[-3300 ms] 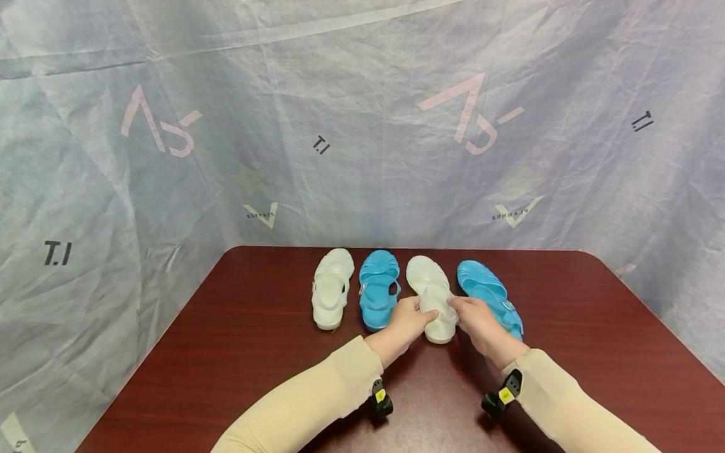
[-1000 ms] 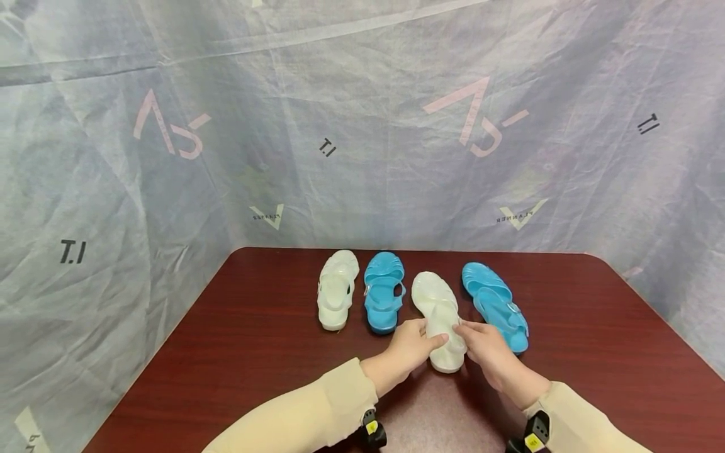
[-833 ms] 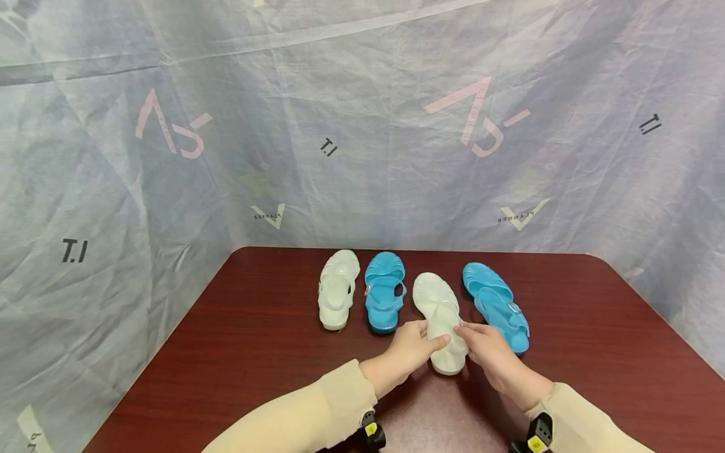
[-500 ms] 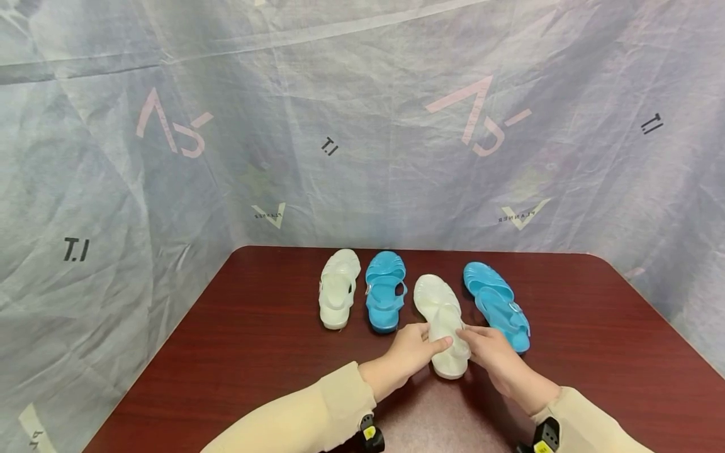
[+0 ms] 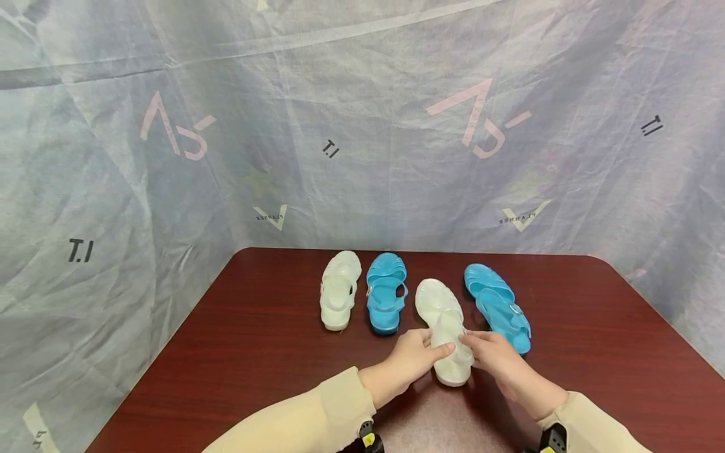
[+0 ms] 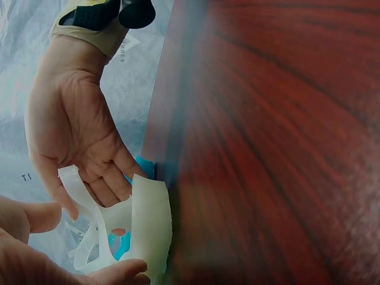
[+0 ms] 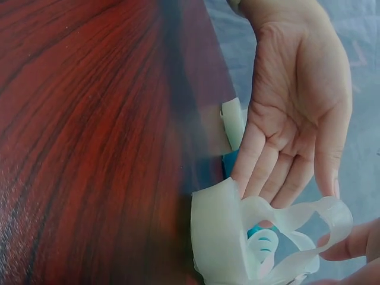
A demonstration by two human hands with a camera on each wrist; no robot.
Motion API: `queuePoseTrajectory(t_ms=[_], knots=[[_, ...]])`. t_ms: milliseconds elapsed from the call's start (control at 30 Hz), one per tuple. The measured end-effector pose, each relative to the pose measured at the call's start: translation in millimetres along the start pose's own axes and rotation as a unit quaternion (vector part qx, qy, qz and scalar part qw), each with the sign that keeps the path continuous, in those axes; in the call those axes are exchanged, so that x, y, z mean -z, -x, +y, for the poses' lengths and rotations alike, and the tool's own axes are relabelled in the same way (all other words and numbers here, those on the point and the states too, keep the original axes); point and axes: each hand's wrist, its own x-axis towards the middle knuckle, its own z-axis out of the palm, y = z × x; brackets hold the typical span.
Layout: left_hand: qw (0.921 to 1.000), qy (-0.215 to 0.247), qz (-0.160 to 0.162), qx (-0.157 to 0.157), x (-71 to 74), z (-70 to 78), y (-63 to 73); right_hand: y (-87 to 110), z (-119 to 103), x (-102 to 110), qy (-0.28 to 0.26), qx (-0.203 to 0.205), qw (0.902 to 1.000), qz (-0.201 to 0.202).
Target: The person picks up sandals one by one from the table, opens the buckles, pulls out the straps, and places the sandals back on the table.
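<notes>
Both hands are at the heel half of a white jelly sandal [image 5: 436,302], whose toe points away towards the back of the table. My left hand [image 5: 409,360] grips its left side, the thumb lying over the strap area. On the other side, my right hand [image 5: 501,363] pinches the sandal near the ankle strap. In the left wrist view, the strap [image 6: 89,202] stands up beside the thick heel [image 6: 151,214]. The right wrist view has the strap [image 7: 329,217] looping above the sole; whether its buckle is fastened I cannot tell.
Left of the held sandal lie another white sandal [image 5: 338,292] and a blue sandal [image 5: 386,294]. A second blue sandal [image 5: 497,308] lies slanted just beyond my right hand. The dark red table [image 5: 255,352] ends at a grey printed cloth [image 5: 362,189] behind.
The hands have drawn the white sandal nearer to me, out of line with the others. Both hands keep their hold on it. The other sandals lie where they were.
</notes>
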Motion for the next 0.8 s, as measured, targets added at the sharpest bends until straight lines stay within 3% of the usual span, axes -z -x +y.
queuePoseTrajectory(t_ms=[433, 800], knots=[[0.9998, 0.017, -0.007, 0.003, -1.4, 1.2, 4.2, 5.1, -2.7, 1.9, 0.017, -0.007, 0.9998, -0.008], [0.9993, 0.027, -0.021, -0.013, -2.4, 0.4, 5.9, 6.5, -2.6, 3.6, 0.023, -0.015, 0.9995, -0.014]])
